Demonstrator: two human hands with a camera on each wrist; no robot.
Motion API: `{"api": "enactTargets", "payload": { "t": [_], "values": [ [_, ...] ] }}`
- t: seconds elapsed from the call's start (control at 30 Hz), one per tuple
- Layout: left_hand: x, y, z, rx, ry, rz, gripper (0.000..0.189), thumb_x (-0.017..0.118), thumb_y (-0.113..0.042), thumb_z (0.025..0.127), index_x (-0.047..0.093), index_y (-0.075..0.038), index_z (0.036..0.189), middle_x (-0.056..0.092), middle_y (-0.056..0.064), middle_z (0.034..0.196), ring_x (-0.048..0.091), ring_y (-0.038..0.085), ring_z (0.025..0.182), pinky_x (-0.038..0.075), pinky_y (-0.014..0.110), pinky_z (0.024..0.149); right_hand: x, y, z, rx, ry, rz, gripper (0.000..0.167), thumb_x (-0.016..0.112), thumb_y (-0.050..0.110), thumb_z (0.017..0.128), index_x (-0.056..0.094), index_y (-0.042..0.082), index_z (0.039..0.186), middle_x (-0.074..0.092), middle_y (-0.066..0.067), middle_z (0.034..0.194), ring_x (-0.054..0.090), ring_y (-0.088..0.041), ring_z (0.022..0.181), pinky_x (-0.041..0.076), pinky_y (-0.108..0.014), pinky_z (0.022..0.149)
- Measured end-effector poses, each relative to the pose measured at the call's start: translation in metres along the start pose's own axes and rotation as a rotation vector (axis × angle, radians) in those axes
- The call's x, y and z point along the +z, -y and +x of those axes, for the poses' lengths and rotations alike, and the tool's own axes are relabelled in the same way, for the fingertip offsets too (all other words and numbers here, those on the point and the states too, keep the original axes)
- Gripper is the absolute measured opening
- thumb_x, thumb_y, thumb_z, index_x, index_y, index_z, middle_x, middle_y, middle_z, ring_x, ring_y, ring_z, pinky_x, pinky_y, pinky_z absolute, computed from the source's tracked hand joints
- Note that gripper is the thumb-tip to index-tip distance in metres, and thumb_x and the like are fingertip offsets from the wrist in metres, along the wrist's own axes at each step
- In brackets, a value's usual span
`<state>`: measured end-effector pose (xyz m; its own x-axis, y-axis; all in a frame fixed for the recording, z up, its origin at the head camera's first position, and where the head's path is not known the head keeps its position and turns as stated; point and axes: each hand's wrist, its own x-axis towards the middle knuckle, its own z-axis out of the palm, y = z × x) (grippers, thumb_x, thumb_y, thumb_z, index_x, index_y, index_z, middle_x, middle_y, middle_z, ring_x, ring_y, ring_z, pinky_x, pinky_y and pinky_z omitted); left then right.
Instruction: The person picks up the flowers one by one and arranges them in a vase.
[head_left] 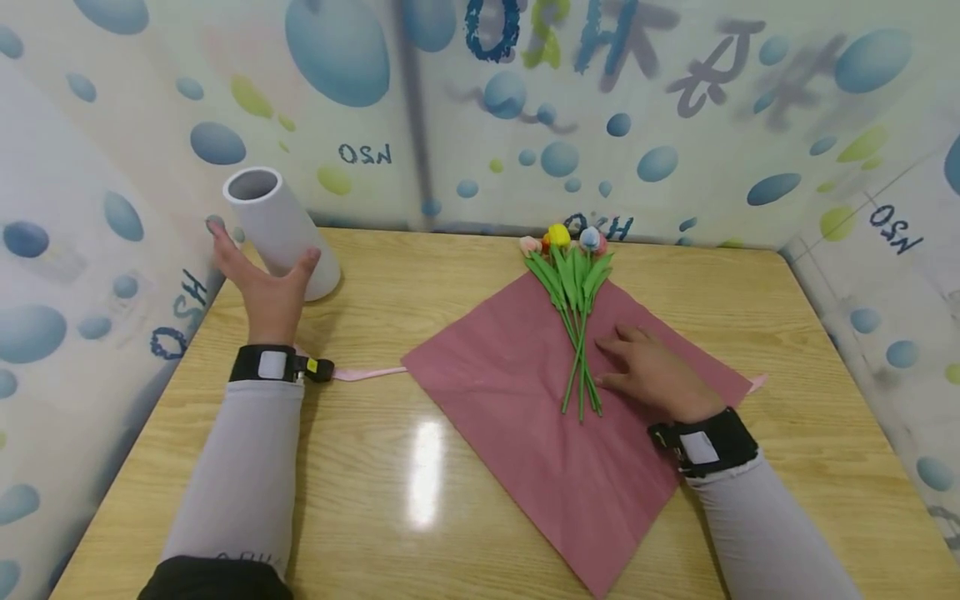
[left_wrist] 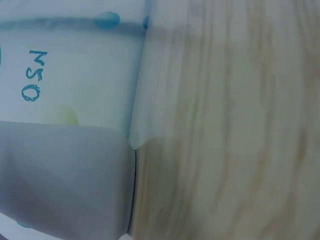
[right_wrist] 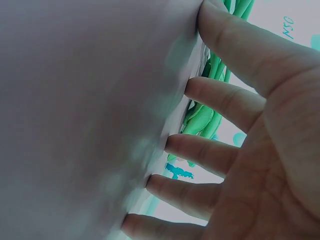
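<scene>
A white cylindrical vase (head_left: 288,229) stands at the back left of the table and also shows at the lower left of the left wrist view (left_wrist: 65,180). My left hand (head_left: 267,292) is at its near side, thumb and a finger spread wide; whether it touches the vase I cannot tell. A bunch of artificial tulips (head_left: 573,279) lies on a dusty-pink sheet of wrapping paper (head_left: 510,400), blooms toward the wall. Right of the green stems, my right hand (head_left: 660,375) rests its spread fingertips on the paper, as the right wrist view confirms.
A pale pink ribbon (head_left: 367,372) sticks out from the paper's left corner, with another bit past the right corner. The wooden table (head_left: 352,500) is bounded by patterned walls (head_left: 465,125) at the back and both sides.
</scene>
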<state>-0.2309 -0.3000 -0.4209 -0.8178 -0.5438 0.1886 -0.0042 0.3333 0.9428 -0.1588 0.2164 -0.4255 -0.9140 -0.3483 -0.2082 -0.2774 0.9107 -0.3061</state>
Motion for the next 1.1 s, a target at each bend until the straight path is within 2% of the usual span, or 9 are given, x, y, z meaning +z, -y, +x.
{"api": "enactTargets", "payload": {
  "t": [0.17, 0.27, 0.47, 0.63, 0.77, 1.1],
  "values": [
    [0.001, 0.004, 0.001, -0.035, 0.074, -0.01, 0.119, 0.082, -0.04, 0.087, -0.009, -0.042, 0.164, 0.001, -0.006, 0.172, 0.016, 0.022, 0.16, 0.018, 0.046, 0.131, 0.001, -0.001, -0.002, -0.018, -0.01, 0.002, 0.061, 0.074, 0.032, 0.096, 0.057, 0.005, 0.148, 0.041, -0.036, 0.156, 0.037, -0.052, 0.146, 0.041, -0.063, 0.117],
    [0.0, 0.009, 0.004, -0.045, 0.093, -0.004, 0.115, 0.081, -0.039, 0.089, -0.007, -0.044, 0.164, 0.006, -0.003, 0.172, 0.019, 0.021, 0.159, 0.021, 0.047, 0.131, 0.001, -0.002, -0.001, -0.025, -0.014, -0.006, 0.06, 0.074, 0.033, 0.096, 0.057, 0.005, 0.147, 0.042, -0.035, 0.155, 0.039, -0.051, 0.145, 0.042, -0.062, 0.116],
    [-0.001, 0.013, 0.008, -0.068, 0.134, 0.02, 0.097, 0.076, -0.04, 0.093, 0.008, -0.045, 0.162, 0.022, -0.004, 0.171, 0.025, 0.018, 0.158, 0.022, 0.047, 0.131, 0.001, -0.002, 0.0, -0.011, 0.0, -0.016, 0.062, 0.073, 0.034, 0.097, 0.055, 0.007, 0.149, 0.041, -0.033, 0.157, 0.038, -0.05, 0.147, 0.041, -0.061, 0.117],
    [-0.004, 0.014, 0.007, -0.065, 0.151, 0.031, 0.094, 0.077, -0.04, 0.093, 0.012, -0.046, 0.161, 0.025, -0.003, 0.17, 0.028, 0.02, 0.157, 0.024, 0.05, 0.13, 0.0, -0.001, 0.002, -0.019, 0.008, -0.029, 0.062, 0.073, 0.034, 0.097, 0.054, 0.006, 0.15, 0.04, -0.033, 0.158, 0.037, -0.051, 0.147, 0.041, -0.062, 0.117],
    [-0.003, 0.013, 0.004, -0.06, 0.199, 0.018, 0.095, 0.078, -0.039, 0.092, 0.014, -0.048, 0.161, 0.026, -0.002, 0.17, 0.029, 0.024, 0.156, 0.026, 0.052, 0.129, 0.0, -0.001, 0.002, -0.037, 0.02, -0.051, 0.064, 0.071, 0.034, 0.098, 0.052, 0.005, 0.152, 0.037, -0.032, 0.16, 0.033, -0.052, 0.149, 0.04, -0.063, 0.117],
    [0.013, 0.01, -0.008, 0.001, 0.331, 0.032, 0.099, 0.083, -0.039, 0.088, 0.017, -0.046, 0.16, 0.033, 0.008, 0.165, 0.038, 0.032, 0.15, 0.034, 0.057, 0.123, 0.002, -0.005, 0.002, -0.062, 0.012, -0.017, 0.068, 0.073, 0.034, 0.097, 0.049, 0.006, 0.154, 0.039, -0.031, 0.159, 0.035, -0.052, 0.147, 0.043, -0.063, 0.115]
  ]
}}
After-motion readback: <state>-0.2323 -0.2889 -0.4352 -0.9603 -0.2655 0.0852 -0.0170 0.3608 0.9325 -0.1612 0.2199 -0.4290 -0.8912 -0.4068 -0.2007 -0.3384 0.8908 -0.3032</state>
